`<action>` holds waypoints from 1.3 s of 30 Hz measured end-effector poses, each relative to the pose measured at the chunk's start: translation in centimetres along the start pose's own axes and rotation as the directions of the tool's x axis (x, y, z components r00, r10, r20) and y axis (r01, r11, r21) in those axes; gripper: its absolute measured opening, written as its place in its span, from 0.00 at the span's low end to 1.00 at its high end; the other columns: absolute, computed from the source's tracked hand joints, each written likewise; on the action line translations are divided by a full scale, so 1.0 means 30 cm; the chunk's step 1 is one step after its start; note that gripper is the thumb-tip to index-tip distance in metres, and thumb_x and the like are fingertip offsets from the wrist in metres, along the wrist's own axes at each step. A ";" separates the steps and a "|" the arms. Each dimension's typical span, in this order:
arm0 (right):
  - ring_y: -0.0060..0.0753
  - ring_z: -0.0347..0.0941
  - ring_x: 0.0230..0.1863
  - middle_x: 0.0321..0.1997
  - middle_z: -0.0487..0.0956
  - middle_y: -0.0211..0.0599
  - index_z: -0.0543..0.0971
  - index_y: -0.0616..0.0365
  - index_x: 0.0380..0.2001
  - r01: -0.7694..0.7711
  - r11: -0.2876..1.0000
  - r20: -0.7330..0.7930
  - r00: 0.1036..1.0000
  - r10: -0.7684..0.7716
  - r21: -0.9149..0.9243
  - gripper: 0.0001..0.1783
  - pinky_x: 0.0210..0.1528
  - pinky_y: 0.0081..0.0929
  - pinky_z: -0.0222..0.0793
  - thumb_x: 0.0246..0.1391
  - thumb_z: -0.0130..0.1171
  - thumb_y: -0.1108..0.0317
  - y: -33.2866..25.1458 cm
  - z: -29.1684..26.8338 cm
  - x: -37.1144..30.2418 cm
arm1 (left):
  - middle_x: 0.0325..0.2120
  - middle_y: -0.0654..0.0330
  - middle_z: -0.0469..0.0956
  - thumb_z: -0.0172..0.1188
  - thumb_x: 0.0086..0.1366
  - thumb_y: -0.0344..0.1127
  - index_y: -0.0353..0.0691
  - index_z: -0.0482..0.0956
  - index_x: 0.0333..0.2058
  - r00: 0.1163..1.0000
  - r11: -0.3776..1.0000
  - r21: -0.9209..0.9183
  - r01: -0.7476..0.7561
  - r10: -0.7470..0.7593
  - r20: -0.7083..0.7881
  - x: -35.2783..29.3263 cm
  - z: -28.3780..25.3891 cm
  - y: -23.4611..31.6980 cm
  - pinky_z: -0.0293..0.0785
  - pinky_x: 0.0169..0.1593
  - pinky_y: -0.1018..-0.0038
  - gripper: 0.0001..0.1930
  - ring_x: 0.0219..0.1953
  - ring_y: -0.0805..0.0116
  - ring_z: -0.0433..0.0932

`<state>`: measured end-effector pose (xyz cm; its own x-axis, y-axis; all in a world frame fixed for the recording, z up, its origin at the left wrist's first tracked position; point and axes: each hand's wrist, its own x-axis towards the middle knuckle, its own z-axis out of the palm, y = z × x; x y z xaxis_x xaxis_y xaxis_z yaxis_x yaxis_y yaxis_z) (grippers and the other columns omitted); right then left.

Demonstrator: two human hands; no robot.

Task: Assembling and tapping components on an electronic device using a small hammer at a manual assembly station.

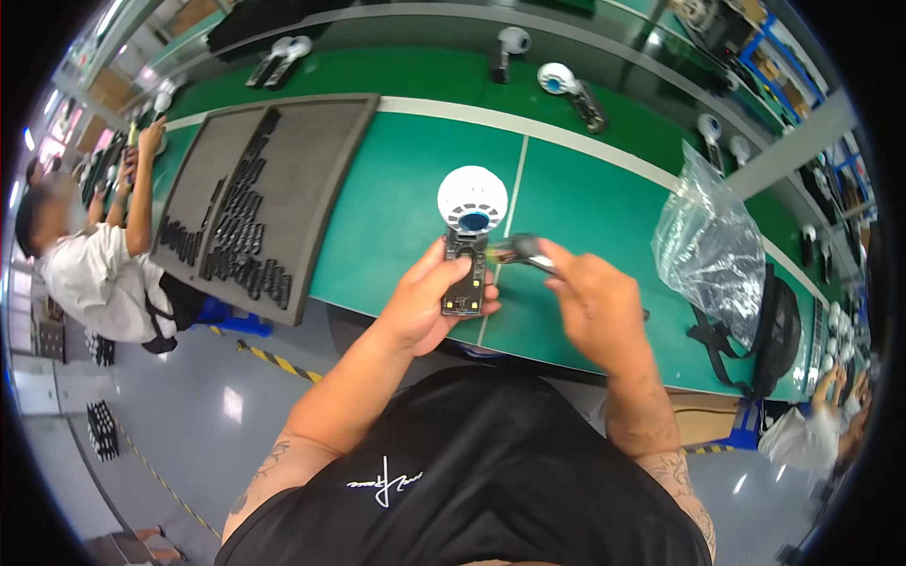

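Note:
Over the near edge of the green table, my left hand [420, 307] is closed around the dark body of a handheld device with a round white head [472, 193]. Its head points away from me, with vents and a blue-centred round opening on its near side. The thumb lies on the body, which looks like an exposed circuit board with small yellow spots. My right hand [602, 307] pinches a small dark part [522, 249], smeared by motion. Its tip comes close to the device's right side; whether they touch I cannot tell.
A grey foam tray [326, 179] with several black parts lies left on the green table [387, 170]. Similar white-headed devices [557, 79] rest along the far side. At right sit a clear plastic bag [713, 250] and a black bag [779, 330]. A person [99, 274] works at left.

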<state>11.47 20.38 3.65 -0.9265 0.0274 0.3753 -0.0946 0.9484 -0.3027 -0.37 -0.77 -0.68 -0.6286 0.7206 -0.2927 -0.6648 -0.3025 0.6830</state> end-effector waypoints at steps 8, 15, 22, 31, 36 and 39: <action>0.36 0.72 0.29 0.33 0.79 0.29 0.87 0.51 0.50 -0.074 0.984 0.044 0.997 0.067 0.162 0.19 0.35 0.31 0.72 0.53 0.69 0.72 0.123 0.075 -0.122 | 0.41 0.52 0.80 0.54 0.70 0.27 0.33 0.69 0.63 0.997 0.993 0.090 -0.076 0.078 -0.008 0.003 -0.083 -0.013 0.79 0.42 0.75 0.23 0.37 0.69 0.79; 0.37 0.71 0.35 0.36 0.78 0.31 0.89 0.53 0.46 -0.145 0.987 0.016 0.989 0.144 0.076 0.15 0.39 0.31 0.70 0.53 0.69 0.70 0.120 0.122 -0.109 | 0.44 0.47 0.79 0.54 0.68 0.28 0.32 0.68 0.61 0.981 0.963 0.243 -0.121 0.079 0.176 0.008 -0.042 0.003 0.76 0.42 0.71 0.23 0.39 0.63 0.78; 0.33 0.69 0.33 0.35 0.74 0.26 0.90 0.46 0.45 -0.152 0.988 -0.010 0.988 0.151 -0.004 0.14 0.35 0.30 0.69 0.53 0.70 0.66 0.133 0.142 -0.116 | 0.44 0.50 0.81 0.54 0.66 0.24 0.34 0.67 0.64 0.968 0.995 0.020 -0.103 0.095 0.231 0.055 -0.048 -0.014 0.79 0.42 0.76 0.26 0.39 0.67 0.81; 0.33 0.69 0.33 0.34 0.74 0.25 0.90 0.45 0.45 -0.152 0.988 -0.003 0.988 0.152 0.008 0.14 0.35 0.29 0.70 0.53 0.71 0.65 0.140 0.141 -0.113 | 0.45 0.45 0.80 0.55 0.67 0.27 0.29 0.68 0.63 0.974 0.990 0.100 -0.103 0.080 0.214 0.066 -0.041 -0.005 0.79 0.45 0.70 0.25 0.41 0.60 0.80; 0.33 0.70 0.33 0.34 0.76 0.26 0.90 0.46 0.45 -0.180 0.984 0.012 0.984 0.180 0.015 0.15 0.36 0.29 0.70 0.53 0.71 0.66 0.143 0.131 -0.108 | 0.45 0.44 0.80 0.56 0.67 0.29 0.27 0.68 0.62 0.982 0.982 0.160 -0.097 0.068 0.177 0.090 -0.079 0.018 0.79 0.46 0.69 0.26 0.41 0.59 0.80; 0.33 0.70 0.34 0.34 0.76 0.26 0.90 0.46 0.45 -0.185 0.982 0.004 0.983 0.185 0.027 0.15 0.37 0.30 0.70 0.53 0.71 0.66 0.152 0.135 -0.114 | 0.45 0.45 0.80 0.56 0.68 0.29 0.27 0.68 0.62 0.985 0.983 0.160 -0.090 0.065 0.159 0.114 -0.089 0.028 0.79 0.46 0.69 0.25 0.40 0.59 0.80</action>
<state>12.74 23.33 -2.56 -0.9295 0.2013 0.3090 0.0690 0.9179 -0.3907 -4.17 -0.22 -2.89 -0.5978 0.7897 -0.1375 -0.5318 -0.2624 0.8052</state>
